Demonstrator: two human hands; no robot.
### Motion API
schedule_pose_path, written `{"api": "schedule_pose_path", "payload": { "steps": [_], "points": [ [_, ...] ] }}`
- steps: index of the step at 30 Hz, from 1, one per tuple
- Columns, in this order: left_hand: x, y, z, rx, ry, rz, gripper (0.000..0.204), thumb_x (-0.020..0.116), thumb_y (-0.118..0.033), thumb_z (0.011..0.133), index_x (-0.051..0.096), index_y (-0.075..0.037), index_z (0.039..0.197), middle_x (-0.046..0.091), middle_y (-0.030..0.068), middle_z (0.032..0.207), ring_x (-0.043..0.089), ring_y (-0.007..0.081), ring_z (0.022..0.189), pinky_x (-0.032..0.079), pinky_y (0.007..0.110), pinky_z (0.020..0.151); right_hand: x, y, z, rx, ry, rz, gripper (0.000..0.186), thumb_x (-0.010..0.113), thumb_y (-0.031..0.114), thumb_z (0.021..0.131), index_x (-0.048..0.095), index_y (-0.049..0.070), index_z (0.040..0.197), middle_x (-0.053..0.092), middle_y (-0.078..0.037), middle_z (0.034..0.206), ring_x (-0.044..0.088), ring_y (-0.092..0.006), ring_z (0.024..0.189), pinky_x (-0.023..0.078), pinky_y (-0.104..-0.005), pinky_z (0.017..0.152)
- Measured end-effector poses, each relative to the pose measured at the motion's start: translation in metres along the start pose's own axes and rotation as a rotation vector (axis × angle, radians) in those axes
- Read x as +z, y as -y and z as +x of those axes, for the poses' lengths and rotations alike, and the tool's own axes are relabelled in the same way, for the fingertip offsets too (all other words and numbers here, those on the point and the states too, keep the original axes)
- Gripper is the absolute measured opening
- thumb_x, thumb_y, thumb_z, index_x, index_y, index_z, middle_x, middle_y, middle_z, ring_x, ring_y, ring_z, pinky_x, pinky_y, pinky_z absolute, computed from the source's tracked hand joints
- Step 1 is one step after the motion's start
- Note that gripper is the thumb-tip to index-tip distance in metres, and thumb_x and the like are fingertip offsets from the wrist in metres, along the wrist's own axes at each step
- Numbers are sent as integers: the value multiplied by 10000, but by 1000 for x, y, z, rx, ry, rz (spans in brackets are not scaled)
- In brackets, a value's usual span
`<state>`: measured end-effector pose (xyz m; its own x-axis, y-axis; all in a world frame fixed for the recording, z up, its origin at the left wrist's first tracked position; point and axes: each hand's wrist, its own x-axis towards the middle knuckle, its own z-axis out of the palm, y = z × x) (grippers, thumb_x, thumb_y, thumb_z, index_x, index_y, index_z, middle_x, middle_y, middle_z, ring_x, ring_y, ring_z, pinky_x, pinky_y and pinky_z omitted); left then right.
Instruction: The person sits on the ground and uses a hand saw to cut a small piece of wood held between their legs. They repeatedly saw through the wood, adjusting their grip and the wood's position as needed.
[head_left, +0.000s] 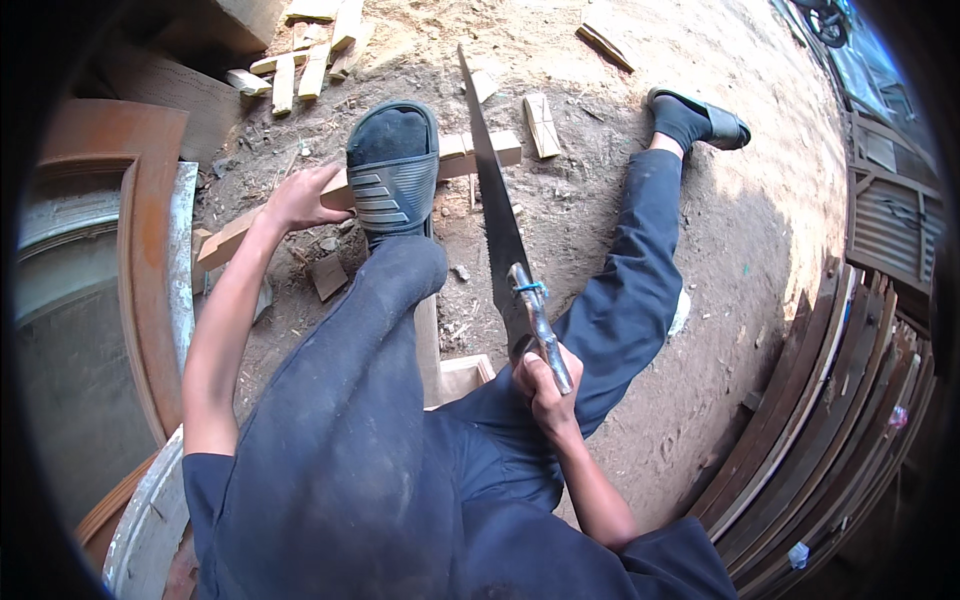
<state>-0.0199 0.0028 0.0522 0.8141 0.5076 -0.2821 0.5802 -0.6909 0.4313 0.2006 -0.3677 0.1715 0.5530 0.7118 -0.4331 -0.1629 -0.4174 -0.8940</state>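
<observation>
My right hand (548, 388) is closed around the handle of a handsaw (497, 215). Its long toothed blade points away from me and crosses over the beam near the right end. A squared wooden beam (236, 238) lies slantwise in front of me. My left hand (303, 199) grips it left of my foot, the thumb on the near side. My left foot (392, 190), in a dark slide sandal, presses down on the beam between that hand and the saw. Whether the teeth touch the wood is unclear.
Offcuts (312, 68) lie in a loose pile at the far left, and a small block (542, 126) sits beyond the beam. Framed wooden panels (150, 270) lean on the left. Long boards (800, 400) are stacked on the right. My right leg (640, 240) stretches out over the dirt.
</observation>
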Motion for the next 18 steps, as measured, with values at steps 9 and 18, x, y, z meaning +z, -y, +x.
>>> {"api": "schedule_pose_path", "payload": {
  "steps": [9,18],
  "points": [
    [-42,-32,8,-127,274,-57,652,730,-489,682,613,-38,1138,646,263,945,621,384,933,479,439,868,-8,45,23,125,33,639,116,446,97,867,418,35,773,325,13,523,296,-74,405,307,-254,395],
    [-17,-9,5,-122,239,-121,721,715,-604,660,641,-7,1057,648,279,908,640,381,899,495,438,835,-4,58,31,336,-19,834,282,403,191,922,381,130,648,314,43,494,299,-77,376,309,-254,387]
  ]
}}
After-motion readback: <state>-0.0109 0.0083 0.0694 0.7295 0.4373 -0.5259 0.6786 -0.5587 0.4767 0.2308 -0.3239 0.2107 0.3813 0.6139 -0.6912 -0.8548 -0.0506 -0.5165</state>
